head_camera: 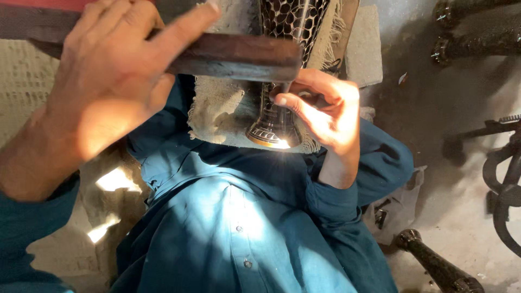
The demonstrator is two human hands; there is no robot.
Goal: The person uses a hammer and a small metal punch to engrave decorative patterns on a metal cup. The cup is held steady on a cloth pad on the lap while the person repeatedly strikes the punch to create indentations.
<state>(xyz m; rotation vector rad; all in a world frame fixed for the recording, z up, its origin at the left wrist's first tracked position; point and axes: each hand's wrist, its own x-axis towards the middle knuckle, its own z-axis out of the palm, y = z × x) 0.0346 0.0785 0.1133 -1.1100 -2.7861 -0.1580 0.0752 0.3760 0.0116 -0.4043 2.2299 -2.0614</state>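
Observation:
My left hand is raised close to the camera and grips a dark wooden block held level above my lap. A black metal vase with fine engraved patterns lies on a frayed burlap cloth over my blue garment, its flared foot towards me. My right hand rests against the vase's narrow neck and pinches a thin metal chisel upright on the surface. The wooden block hangs just above the chisel's top end. Sunlight glares off the foot's rim.
Dark cylindrical metal pieces lie on the dusty floor at the upper right and lower right. Curved black metal parts sit at the right edge. A grey stone slab lies beside the vase.

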